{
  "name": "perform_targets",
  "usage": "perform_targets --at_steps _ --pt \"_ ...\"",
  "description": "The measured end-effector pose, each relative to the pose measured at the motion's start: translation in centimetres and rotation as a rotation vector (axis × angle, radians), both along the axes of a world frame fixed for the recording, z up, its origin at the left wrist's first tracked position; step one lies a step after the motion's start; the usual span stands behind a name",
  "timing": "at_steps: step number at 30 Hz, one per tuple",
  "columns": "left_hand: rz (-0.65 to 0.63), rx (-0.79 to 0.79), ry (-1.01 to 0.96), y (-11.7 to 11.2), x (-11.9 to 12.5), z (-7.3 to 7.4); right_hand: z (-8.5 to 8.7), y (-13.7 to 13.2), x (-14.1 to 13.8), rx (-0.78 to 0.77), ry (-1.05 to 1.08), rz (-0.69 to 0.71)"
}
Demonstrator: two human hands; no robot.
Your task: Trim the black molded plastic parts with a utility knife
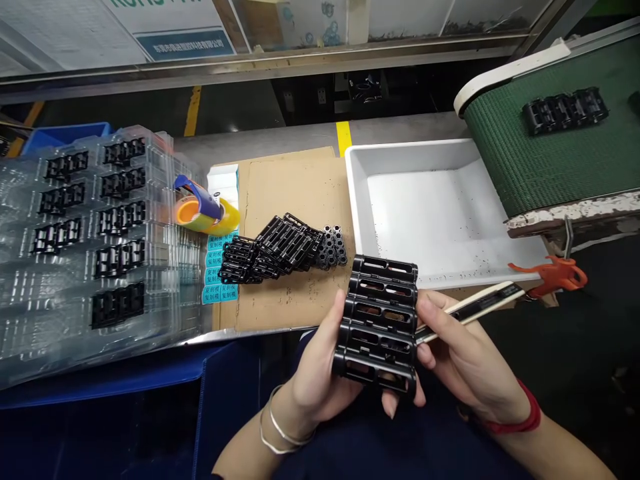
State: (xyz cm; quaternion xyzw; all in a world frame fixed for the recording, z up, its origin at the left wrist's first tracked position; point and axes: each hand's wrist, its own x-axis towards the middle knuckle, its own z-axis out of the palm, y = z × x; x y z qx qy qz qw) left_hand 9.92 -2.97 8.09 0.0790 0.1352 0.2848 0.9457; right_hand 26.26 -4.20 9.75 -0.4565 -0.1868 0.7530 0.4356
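Observation:
My left hand (320,367) is closed around a black slotted plastic part (380,307), a row of several joined tube-like sections, tilted up toward the camera. Its thumb lies along the left edge, with the other fingers behind. Against the part's right side, my right hand (465,353) grips a cream-coloured utility knife (480,310). The knife points left, and its tip is at the part's edge, where the blade is hard to make out. Beyond the hands, a pile of similar black plastic parts (285,247) lies on a cardboard sheet (293,180).
Clear plastic trays (165,267) with several black parts stand at left. A yellow tape roll (200,213) sits by blue labels (220,260). A white bin (420,207) is beside a green conveyor (555,160) carrying a black part. An orange clamp (555,275) grips near the conveyor's end.

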Motion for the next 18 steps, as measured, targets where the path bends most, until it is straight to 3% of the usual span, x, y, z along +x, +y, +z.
perform_targets --at_steps 18 --pt "-0.059 -0.02 -0.067 -0.04 -0.22 -0.63 0.58 0.02 0.05 -0.034 -0.032 0.038"
